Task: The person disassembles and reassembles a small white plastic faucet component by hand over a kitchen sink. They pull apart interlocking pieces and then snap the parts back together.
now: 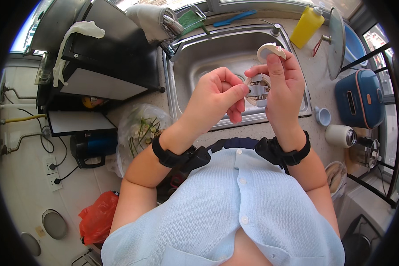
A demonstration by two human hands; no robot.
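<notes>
Above the steel sink (195,57) I hold a small round white plastic piece with a grey mechanism (258,91) in my right hand (286,91). A curved white cap-like part (266,52) sticks out between the raised fingers and thumb of that same hand. My left hand (217,94) is closed in a pinch at the left edge of the grey mechanism. Whatever its fingertips hold there is too small to make out. Both wrists carry black straps with small black boxes.
Left of the sink lie a clear bag of green stalks (146,128) and a black kettle (88,148), below a black cabinet (115,48). On the right stand a yellow bottle (307,27), a small blue cup (323,116), a white jar (339,135) and a dark blue appliance (359,98).
</notes>
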